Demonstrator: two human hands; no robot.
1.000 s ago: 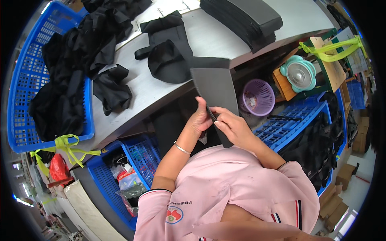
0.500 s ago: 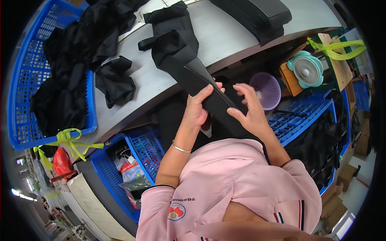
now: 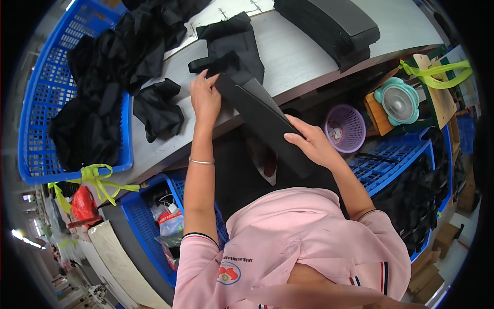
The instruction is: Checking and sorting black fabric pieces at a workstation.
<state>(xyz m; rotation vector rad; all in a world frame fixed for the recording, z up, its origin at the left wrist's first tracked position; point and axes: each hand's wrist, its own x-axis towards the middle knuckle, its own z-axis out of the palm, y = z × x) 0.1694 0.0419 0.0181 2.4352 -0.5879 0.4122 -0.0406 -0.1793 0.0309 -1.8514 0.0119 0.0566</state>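
Note:
A long black fabric piece (image 3: 262, 121) with a grey strip along one edge stretches from the table's front edge toward my lap. My right hand (image 3: 311, 141) grips its near part, thumb on top and fingers at the edge. At the far end, the bent fingers of my left hand (image 3: 206, 100) pinch its left edge, beside a dark fabric loop. Beyond lies more black fabric (image 3: 236, 41) on the table; whether it joins the held piece is hidden.
A blue basket (image 3: 126, 149) heaped with black fabric stands at left, near a loose black piece (image 3: 159, 110). Stacked black panels (image 3: 329, 31) lie on the grey table (image 3: 293, 67). Right of my lap are a purple basket (image 3: 355, 118), a teal fan (image 3: 399, 100) and a blue crate (image 3: 396, 159).
My left hand has moved from the middle of the fabric piece to its far left edge. My right hand, formerly with fingers spread, has closed on the near part.

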